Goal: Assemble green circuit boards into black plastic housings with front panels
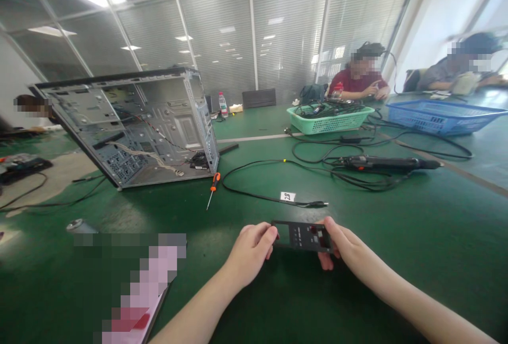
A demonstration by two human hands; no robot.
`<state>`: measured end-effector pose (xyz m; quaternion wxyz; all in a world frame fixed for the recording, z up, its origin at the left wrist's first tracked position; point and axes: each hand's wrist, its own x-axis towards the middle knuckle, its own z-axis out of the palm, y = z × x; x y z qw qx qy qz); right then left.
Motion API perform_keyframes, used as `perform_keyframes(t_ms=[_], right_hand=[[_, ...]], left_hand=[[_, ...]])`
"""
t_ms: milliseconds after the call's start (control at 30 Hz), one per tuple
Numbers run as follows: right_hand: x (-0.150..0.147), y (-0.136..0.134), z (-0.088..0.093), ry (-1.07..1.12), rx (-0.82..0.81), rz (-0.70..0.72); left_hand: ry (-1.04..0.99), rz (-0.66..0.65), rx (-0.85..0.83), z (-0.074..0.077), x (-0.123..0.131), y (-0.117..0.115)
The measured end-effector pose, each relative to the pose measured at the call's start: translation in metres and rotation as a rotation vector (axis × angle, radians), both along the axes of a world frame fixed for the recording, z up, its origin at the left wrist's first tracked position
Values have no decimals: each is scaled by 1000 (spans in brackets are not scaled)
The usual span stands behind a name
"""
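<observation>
The white paper tag point(288, 196) on the green worktop point(436, 227) carries a handwritten number which looks like 28, turned sideways. On the black panel point(305, 237) there are small white printed characters in a row, and more white marks near its right end, but all are too small to be read. The blue plastic basket point(436, 116) at far right has also pale lettering on its side, not legible from here; the same is true for the label of the bottle point(223, 105) at the far side.

The panel is thin, flat and rectangular, with a dull dark surface. A big rectangular opening takes its left part, and some smaller openings are cut in the right part, where a reddish colour shows through.

The panel is between the two hands, over the near part of the worktop. The left hand point(256, 249) pinches its left end, with the thumb on the nearer side. The right hand point(341, 241) clamps the right end, the thumb at the upper corner and fingers underneath. The hands are apart from each other, joined only by the panel. Beyond them lies a black cable plug point(315, 204), near the tag, and farther left an orange-handled screwdriver point(214, 184), just beside the open computer case point(184, 121).
</observation>
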<state>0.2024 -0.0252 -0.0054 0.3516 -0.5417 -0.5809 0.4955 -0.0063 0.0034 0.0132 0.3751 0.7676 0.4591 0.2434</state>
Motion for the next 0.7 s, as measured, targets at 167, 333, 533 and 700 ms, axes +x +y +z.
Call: perform_keyframes(t_ms=[167,333,533,700], right_hand=[[-3,-3,8,-8,-20,-14],[-2,-5,16,-13,-52,45],[5,-6,8,-13,-2,42],[13,-9,3,-3,39,36]], left_hand=[[-60,34,-40,-5,-1,3],[-96,34,-77,-8,-1,4],[-107,70,-38,-4,-1,1],[-122,120,-75,-6,-4,0]])
